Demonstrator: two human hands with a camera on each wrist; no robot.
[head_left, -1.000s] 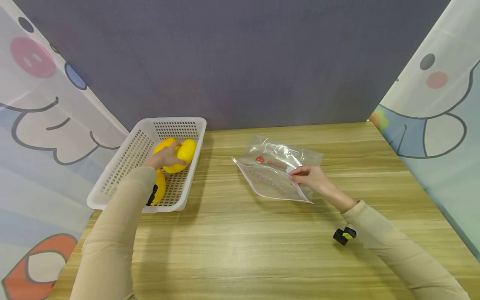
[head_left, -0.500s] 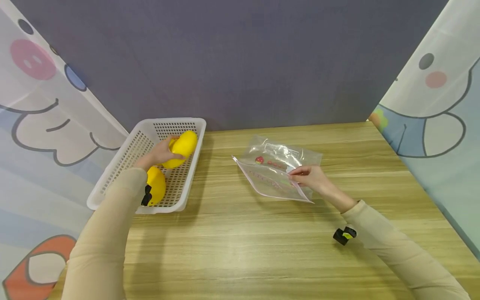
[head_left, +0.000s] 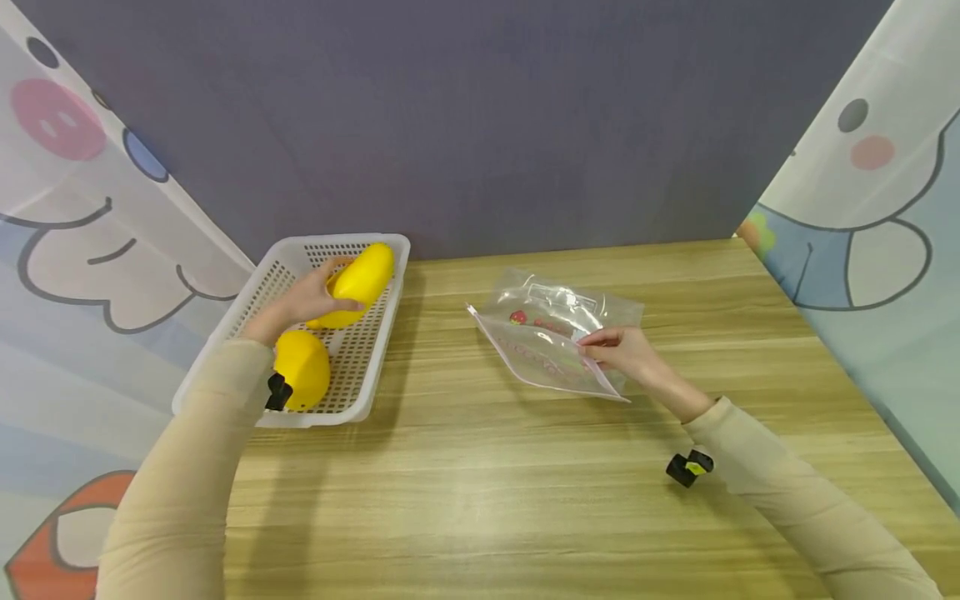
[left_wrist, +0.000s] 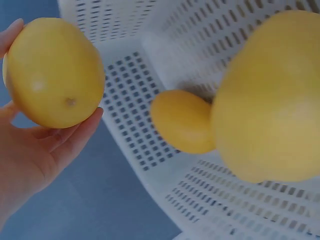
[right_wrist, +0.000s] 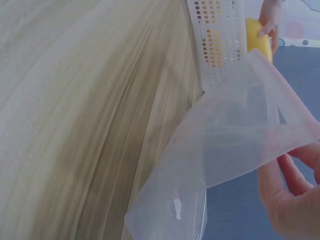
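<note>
My left hand (head_left: 303,300) holds a yellow mango (head_left: 369,277) up at the far right of a white slotted basket (head_left: 369,396). In the left wrist view, thumb and fingers wrap the sides of that mango (left_wrist: 55,75). A large-looking mango (left_wrist: 272,100) and a smaller-looking one (left_wrist: 181,121) lie in the basket below. My right hand (head_left: 621,352) pinches the edge of a clear zip bag (head_left: 543,358) with a pink zip strip and a strawberry print. The bag's mouth gapes slightly in the right wrist view, where part of the right hand (right_wrist: 295,192) shows.
The basket stands at the left of a wood-grain table (head_left: 480,492), against a dark grey panel (head_left: 480,125). Cartoon-printed curtains (head_left: 892,208) flank both sides. A black wrist camera (head_left: 688,468) sits by the right sleeve.
My left hand has gripped the mango and lifted it from the basket floor, tilting its far end upward. The right hand keeps its hold on the bag, nearly still.
</note>
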